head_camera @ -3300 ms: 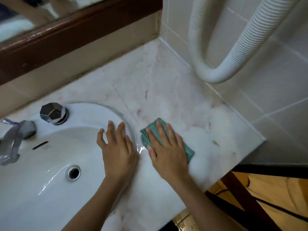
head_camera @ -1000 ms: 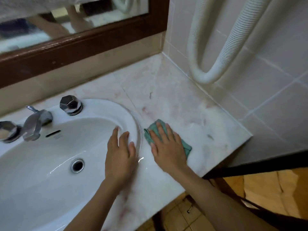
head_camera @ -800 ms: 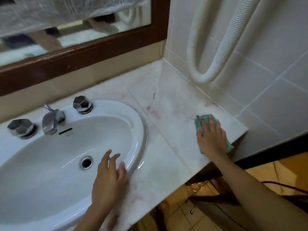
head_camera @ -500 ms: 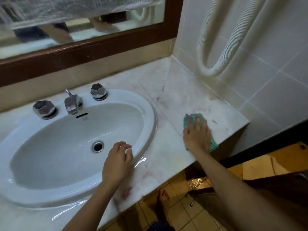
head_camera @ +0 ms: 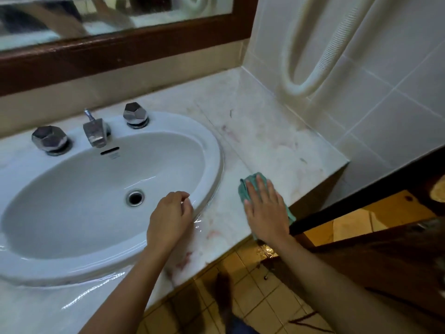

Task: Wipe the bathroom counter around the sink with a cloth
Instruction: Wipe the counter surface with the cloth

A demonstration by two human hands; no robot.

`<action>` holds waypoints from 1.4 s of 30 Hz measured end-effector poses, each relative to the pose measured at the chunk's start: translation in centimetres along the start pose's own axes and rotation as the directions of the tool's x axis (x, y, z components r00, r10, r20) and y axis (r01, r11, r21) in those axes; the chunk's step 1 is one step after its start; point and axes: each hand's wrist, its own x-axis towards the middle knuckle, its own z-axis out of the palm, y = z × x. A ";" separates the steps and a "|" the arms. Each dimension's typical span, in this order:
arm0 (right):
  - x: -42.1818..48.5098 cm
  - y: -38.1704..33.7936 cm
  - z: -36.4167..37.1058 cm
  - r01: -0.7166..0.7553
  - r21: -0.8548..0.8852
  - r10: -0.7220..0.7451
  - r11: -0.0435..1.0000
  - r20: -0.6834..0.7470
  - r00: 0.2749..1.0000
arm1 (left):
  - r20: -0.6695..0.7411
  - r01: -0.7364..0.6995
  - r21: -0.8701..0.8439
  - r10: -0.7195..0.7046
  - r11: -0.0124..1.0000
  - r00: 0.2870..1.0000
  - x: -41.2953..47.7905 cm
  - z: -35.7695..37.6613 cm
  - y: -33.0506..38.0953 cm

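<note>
A folded teal cloth (head_camera: 243,190) lies on the pale marble counter (head_camera: 269,141) near its front edge, right of the sink. My right hand (head_camera: 266,210) presses flat on the cloth with fingers spread, covering most of it. The white oval sink (head_camera: 212,150) is set into the counter. My left hand (head_camera: 169,219) rests on the sink's front right rim, fingers loosely curled, holding nothing. Reddish stains mark the counter between my hands and farther back.
A chrome tap (head_camera: 95,130) and two faceted chrome knobs (head_camera: 134,114) stand behind the basin. A wood-framed mirror (head_camera: 120,44) runs along the back wall. A white ribbed hose (head_camera: 313,56) loops down the tiled right wall. Yellow floor tiles (head_camera: 252,297) lie below the counter's edge.
My right hand slid the cloth out to the counter's right end, then back left along the front edge. My left hand shifted along the sink rim and curled its fingers.
</note>
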 end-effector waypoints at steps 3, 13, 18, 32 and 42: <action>3.4 1.3 -0.6 -0.091 0.022 0.091 0.996 -0.006 0.996 | 0.002 0.027 0.009 -0.027 1.000 1.000 0.2 0.2 0.2; 9.2 0.4 -0.6 -0.140 0.056 0.139 0.989 0.006 0.990 | -0.085 0.138 0.002 -0.137 0.990 0.987 -0.5 0.6 0.3; 1.7 -4.7 0.5 0.022 0.123 -0.021 0.992 -0.006 1.000 | -0.238 0.110 0.080 -0.089 0.991 0.967 -5.3 0.3 0.0; -9.8 -19.4 3.2 -0.122 0.164 0.114 0.979 0.058 0.992 | -0.542 0.424 -0.120 -0.417 0.898 0.730 -23.4 -7.5 -15.0; -17.2 -35.5 6.2 -0.256 0.205 0.255 0.945 0.034 0.966 | -0.568 0.683 -0.115 -0.611 0.722 0.550 -26.8 -20.0 -35.1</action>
